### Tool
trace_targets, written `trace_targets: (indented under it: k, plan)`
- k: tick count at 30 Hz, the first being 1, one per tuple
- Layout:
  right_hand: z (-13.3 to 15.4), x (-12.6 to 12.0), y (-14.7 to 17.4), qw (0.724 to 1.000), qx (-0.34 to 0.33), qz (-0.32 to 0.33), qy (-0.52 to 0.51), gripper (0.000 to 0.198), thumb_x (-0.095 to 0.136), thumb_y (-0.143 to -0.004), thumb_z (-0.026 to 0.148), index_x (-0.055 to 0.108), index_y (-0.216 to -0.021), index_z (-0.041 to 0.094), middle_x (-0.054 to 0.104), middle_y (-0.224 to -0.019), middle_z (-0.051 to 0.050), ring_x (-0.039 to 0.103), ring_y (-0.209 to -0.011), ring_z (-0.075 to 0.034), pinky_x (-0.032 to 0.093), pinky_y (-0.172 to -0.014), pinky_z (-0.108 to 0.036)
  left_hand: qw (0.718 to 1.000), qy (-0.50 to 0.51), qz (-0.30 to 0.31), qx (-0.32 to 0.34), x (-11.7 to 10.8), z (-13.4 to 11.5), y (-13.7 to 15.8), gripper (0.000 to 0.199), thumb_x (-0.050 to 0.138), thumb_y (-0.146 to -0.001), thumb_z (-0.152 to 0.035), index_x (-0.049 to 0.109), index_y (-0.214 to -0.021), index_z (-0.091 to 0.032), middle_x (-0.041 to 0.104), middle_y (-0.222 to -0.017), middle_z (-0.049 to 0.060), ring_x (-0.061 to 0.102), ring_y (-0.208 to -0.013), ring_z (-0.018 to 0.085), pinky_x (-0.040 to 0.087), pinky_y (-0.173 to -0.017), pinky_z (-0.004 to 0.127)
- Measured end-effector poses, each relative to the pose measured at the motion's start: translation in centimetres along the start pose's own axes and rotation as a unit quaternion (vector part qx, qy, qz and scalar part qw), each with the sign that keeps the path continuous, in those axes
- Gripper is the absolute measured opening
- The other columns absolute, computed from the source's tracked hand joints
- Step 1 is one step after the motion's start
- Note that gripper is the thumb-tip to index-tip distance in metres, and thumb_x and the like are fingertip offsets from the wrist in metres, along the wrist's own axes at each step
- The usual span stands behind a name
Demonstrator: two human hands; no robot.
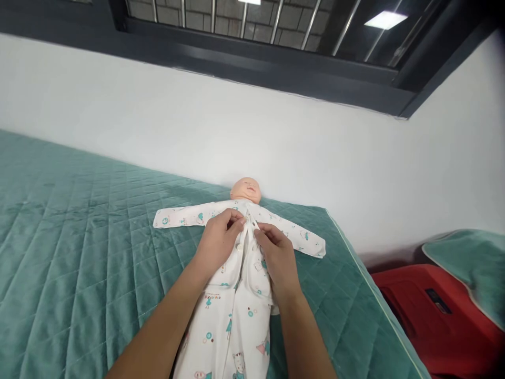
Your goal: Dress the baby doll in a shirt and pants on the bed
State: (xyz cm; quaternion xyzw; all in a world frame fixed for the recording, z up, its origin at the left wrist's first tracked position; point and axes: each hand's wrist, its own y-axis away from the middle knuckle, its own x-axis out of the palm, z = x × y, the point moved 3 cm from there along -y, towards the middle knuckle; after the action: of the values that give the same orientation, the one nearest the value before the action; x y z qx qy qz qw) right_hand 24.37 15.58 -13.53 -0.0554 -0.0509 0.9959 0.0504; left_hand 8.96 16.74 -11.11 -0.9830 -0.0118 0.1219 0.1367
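Taking doll head (245,190) as landmark: lying on green quilted cover (98,252), close beside white wall (197,121). Just below the head, on the near side: white printed jacket (258,266), spread flat with sleeves (181,217) stretched out to either side. Farther below: white printed trousers (223,326), just under the hem, running out of view.

Left hand (241,221): below the head, slightly left, thumb and fingertips together, pinching the jacket's left front edge near the collar. Right hand (257,232): below the head, slightly right, fingertips clamped on the opposite edge, a bit lower. Nearer to the head by a little: left.

Key relation: jacket opening right between both hands, long axis running from the head down toward the camera, edges side by side with narrow gap. Small round fasteners (240,246) visible along the left edge; engaged or not, cannot tell higher up, under the fingers.

Well right of the head: red plastic item (418,295), partly under green cloth (473,263). Above: barred window (236,52).
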Motion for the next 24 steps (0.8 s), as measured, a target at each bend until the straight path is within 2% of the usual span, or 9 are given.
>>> trace_targets:
  k: [3, 8, 11, 17, 21, 24]
  plan:
    - [-0.1, 0.0, -0.1, 1.0, -0.001, -0.001, -0.018, 0.025, 0.065, -0.081, 0.041, 0.071, -0.094, 0.021, 0.071, -0.09, -0.003, 0.062, -0.085, -0.02, 0.047, -0.078, -0.031, 1.0, 0.012, 0.023, 0.002, 0.2, -0.3, 0.1, 0.013, 0.052, -0.088, -0.027, 0.062, -0.086, -0.02, 0.066, -0.081, -0.002, 0.058, -0.075, 0.013, 0.043, -0.071, 0.025]
    - [0.2, 0.5, 0.0, 0.999, -0.03, 0.011, 0.0, 0.024, 0.062, -0.083, 0.039, 0.071, -0.098, 0.023, 0.072, -0.1, -0.003, 0.064, -0.095, -0.022, 0.048, -0.086, -0.035, 0.996, -0.06, 0.031, 0.051, 0.5, -0.4, 0.0, 0.016, 0.048, -0.089, -0.022, 0.064, -0.085, -0.021, 0.068, -0.084, -0.001, 0.059, -0.08, 0.015, 0.042, -0.075, 0.027]
    - [0.2, 0.6, 0.1, 0.999, -0.034, 0.025, 0.001, 0.025, 0.061, -0.084, 0.04, 0.071, -0.101, 0.024, 0.072, -0.101, -0.003, 0.064, -0.098, -0.022, 0.048, -0.087, -0.035, 0.998, -0.045, 0.04, 0.032, 0.4, 0.1, 0.0, 0.016, 0.048, -0.089, -0.023, 0.064, -0.09, -0.021, 0.068, -0.084, -0.001, 0.06, -0.08, 0.015, 0.043, -0.074, 0.027]
    - [0.5, 0.7, 0.0, 0.998, -0.037, 0.056, 0.021, 0.027, 0.064, -0.082, 0.04, 0.068, -0.104, 0.024, 0.065, -0.089, 0.0, 0.056, -0.076, -0.015, 0.045, -0.072, -0.029, 0.998, -0.045, 0.043, 0.032, 0.1, 0.9, -0.1, 0.019, 0.049, -0.09, -0.027, 0.059, -0.106, -0.024, 0.065, -0.083, -0.002, 0.061, -0.079, 0.014, 0.044, -0.073, 0.025]
    - [0.7, 1.1, 0.2, 0.995, -0.047, 0.07, 0.055, 0.026, 0.064, -0.081, 0.035, 0.063, -0.106, 0.024, 0.061, -0.085, 0.002, 0.049, -0.068, -0.012, 0.042, -0.066, -0.026, 0.991, -0.104, 0.059, 0.052, 0.3, 1.0, -0.1, 0.027, 0.041, -0.095, -0.03, 0.055, -0.117, -0.025, 0.066, -0.087, -0.001, 0.061, -0.08, 0.016, 0.043, -0.074, 0.028]
    - [1.1, 1.4, 0.5, 0.989, -0.068, 0.062, 0.113, 0.022, 0.061, -0.082, 0.034, 0.06, -0.103, 0.025, 0.061, -0.08, 0.003, 0.047, -0.064, -0.012, 0.04, -0.063, -0.026, 0.983, -0.158, 0.064, 0.07, 0.6, 0.6, -0.1, 0.032, 0.042, -0.095, -0.035, 0.054, -0.123, -0.024, 0.066, -0.088, 0.0, 0.061, -0.081, 0.018, 0.043, -0.074, 0.029]
